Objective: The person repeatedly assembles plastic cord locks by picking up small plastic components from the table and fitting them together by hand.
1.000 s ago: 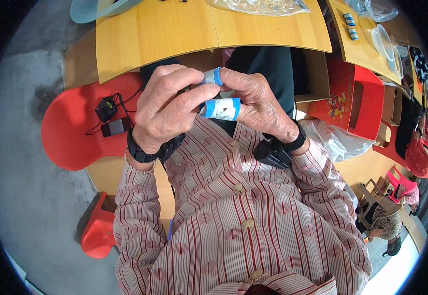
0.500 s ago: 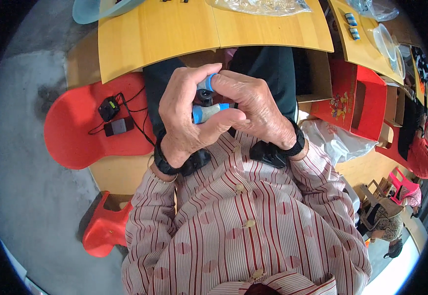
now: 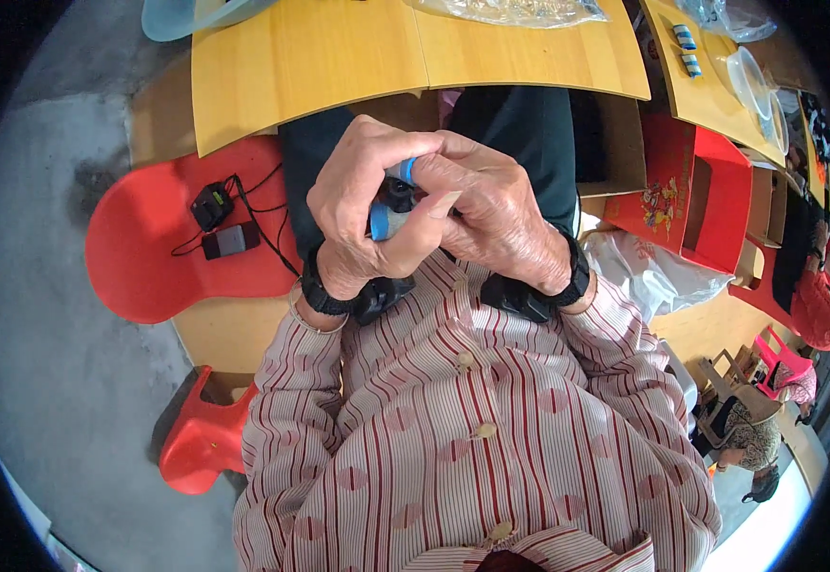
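Note:
Above my lap, my left hand (image 3: 350, 205) and my right hand (image 3: 503, 214) meet at the fingertips, both closed around small pieces. The lower grey piece with a blue end (image 3: 381, 222) sits against my left thumb, partly covered. Higher up, a blue band (image 3: 406, 171) shows between the fingers of both hands. A small black part (image 3: 398, 195) lies between these two blue bits, in the hollow of my hands. My fingers hide how the pieces join, and their exact kind is unclear.
Beyond my hands is a wooden table (image 3: 320, 57) with a clear plastic bag (image 3: 520, 10). A red stool (image 3: 139, 248) at left bears black devices and cables. At right are a red box (image 3: 653, 191), a plastic bag (image 3: 663, 276) and small blue-striped rolls (image 3: 690, 65) on another table.
My fingers have drawn closer together, and my left thumb now covers more of the lower blue-ended piece. My right fingers have shifted slightly over the upper blue band.

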A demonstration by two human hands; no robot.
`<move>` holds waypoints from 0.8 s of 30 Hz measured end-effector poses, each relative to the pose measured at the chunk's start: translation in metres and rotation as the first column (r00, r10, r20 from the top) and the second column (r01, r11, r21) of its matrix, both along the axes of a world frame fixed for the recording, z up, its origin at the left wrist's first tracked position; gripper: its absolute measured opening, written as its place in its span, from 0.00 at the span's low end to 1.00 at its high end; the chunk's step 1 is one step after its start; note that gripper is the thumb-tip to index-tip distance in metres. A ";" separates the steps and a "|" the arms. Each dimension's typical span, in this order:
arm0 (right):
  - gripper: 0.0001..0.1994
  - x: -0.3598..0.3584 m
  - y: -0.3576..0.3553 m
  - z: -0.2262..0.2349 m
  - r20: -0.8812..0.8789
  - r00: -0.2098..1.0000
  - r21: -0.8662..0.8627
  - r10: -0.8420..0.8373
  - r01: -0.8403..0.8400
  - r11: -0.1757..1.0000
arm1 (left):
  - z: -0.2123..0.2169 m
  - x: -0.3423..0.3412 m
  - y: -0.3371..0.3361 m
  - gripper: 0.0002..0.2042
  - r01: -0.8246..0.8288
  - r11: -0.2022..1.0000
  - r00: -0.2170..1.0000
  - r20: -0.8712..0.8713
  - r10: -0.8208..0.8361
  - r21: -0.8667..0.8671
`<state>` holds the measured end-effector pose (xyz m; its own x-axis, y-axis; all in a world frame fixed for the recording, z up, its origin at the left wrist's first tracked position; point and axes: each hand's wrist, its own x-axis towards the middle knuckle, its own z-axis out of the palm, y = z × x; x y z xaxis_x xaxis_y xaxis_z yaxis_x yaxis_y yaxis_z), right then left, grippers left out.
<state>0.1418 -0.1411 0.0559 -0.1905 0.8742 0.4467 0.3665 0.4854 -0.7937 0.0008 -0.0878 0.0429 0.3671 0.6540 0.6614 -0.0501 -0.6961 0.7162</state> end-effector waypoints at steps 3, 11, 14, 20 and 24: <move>0.11 -0.002 0.000 -0.003 -0.035 0.999 0.072 0.004 -0.002 0.997 | 0.002 -0.001 0.001 0.17 0.034 0.999 0.999 0.024 -0.034 0.001; 0.10 -0.007 -0.001 0.005 -0.043 0.999 -0.020 -0.009 0.008 1.000 | 0.006 -0.009 0.002 0.21 0.080 0.997 0.997 0.010 -0.080 -0.021; 0.10 -0.008 0.000 0.003 -0.015 1.000 0.016 -0.014 0.014 1.000 | 0.007 -0.011 0.002 0.21 0.081 0.997 0.997 -0.014 -0.081 -0.013; 0.10 -0.014 0.001 0.001 -0.033 0.999 0.029 -0.017 0.018 0.999 | 0.002 -0.013 0.000 0.19 0.039 0.999 0.999 -0.009 -0.039 -0.013; 0.10 -0.016 0.000 -0.002 -0.037 0.999 0.062 -0.022 0.024 0.998 | 0.004 -0.015 -0.001 0.17 0.037 0.999 0.999 0.005 -0.037 -0.015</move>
